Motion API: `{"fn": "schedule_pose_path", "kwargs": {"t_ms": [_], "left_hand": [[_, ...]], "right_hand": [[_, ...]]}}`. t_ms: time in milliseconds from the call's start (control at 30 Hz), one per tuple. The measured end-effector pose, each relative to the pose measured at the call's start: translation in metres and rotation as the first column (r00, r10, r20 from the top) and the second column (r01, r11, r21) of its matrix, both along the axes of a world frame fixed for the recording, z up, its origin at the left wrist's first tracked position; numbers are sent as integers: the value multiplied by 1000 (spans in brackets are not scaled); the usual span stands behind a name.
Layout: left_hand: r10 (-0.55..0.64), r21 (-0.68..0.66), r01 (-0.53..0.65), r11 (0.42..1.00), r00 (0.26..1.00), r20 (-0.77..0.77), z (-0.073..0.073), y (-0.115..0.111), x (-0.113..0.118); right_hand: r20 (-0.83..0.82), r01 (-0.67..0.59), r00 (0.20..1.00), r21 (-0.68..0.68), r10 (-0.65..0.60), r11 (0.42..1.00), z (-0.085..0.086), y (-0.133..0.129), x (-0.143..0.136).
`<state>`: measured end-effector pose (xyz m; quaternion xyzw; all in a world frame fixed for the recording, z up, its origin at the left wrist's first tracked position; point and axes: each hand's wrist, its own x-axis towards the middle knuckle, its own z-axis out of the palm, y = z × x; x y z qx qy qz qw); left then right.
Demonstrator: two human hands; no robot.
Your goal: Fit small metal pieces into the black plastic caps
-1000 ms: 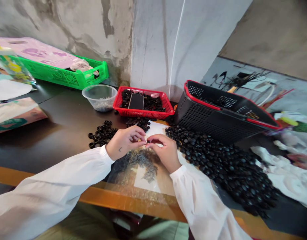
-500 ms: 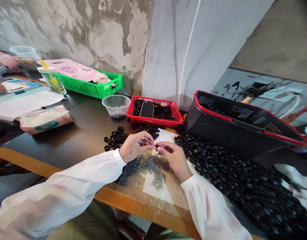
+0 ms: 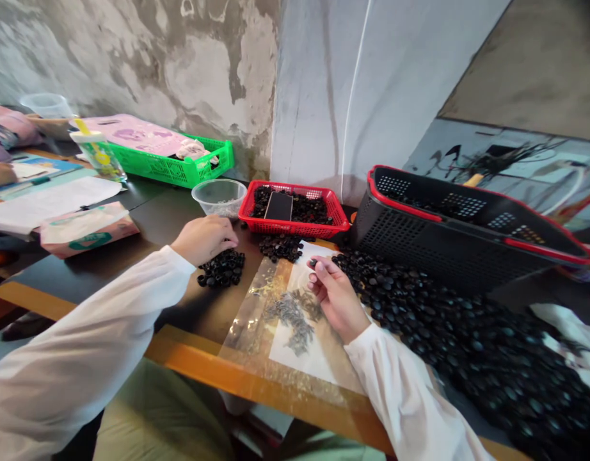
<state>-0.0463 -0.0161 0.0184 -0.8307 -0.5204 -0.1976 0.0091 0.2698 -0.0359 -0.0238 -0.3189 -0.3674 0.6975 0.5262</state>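
Note:
My right hand (image 3: 336, 291) pinches a small round black piece (image 3: 313, 262) between thumb and fingertips, above the white sheet (image 3: 302, 349). My left hand (image 3: 206, 238) is in front of the clear plastic bowl (image 3: 219, 195), just above a small pile of black ring-like pieces (image 3: 222, 269). Its fingers are curled together, and whatever they may hold is hidden. A heap of tiny grey slivers (image 3: 295, 320) lies on the clear film and sheet between my arms. To the right of my right hand spreads a large heap of shiny black round pieces (image 3: 448, 326).
Behind stands a red basket (image 3: 295, 227) of black pieces with a phone (image 3: 278, 207) on top. A tall black basket (image 3: 420, 246) is at right. On the left are a green crate (image 3: 180, 171), a tissue pack (image 3: 91, 229), a drink cup (image 3: 99, 157) and another person's arm (image 3: 7, 125).
My left hand has parted from my right and moved left, over the small pile. My right hand keeps the black piece and has turned slightly, fingers upward.

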Motion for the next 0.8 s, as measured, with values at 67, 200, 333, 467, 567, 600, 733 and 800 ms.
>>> {"fn": "schedule_pose_path", "kwargs": {"t_ms": [67, 200, 333, 467, 567, 600, 733, 800], "left_hand": [[-9, -44, 6, 999, 999, -47, -5, 7, -18], [-51, -121, 41, 992, 996, -79, -15, 18, -22], [-67, -191, 50, 980, 994, -83, -12, 25, -17], [-101, -160, 94, 983, 994, -34, 3, 25, -10], [-51, -147, 81, 986, 980, 193, 13, 18, 17], [-41, -165, 96, 982, 950, 308, 14, 14, 31], [-132, -181, 298, 937, 784, 607, 7, -2, 92], [-139, -195, 355, 914, 727, 672, -2, -8, 112]], "right_hand": [[8, -12, 1000, 4, 12, 1000, -1, 0, 0], [41, -27, 999, 16, 26, 1000, -3, 1, 0], [53, -34, 998, 14, 33, 999, -3, 1, 0], [74, -54, 996, 19, 52, 998, -1, -2, -1], [111, -50, 993, 43, 45, 998, 1, -5, -3], [117, -52, 992, 50, 46, 997, 2, -5, -3], [119, -54, 992, 58, 47, 997, 2, -7, -5], [118, -42, 992, 65, 34, 997, 2, -6, -5]]}}
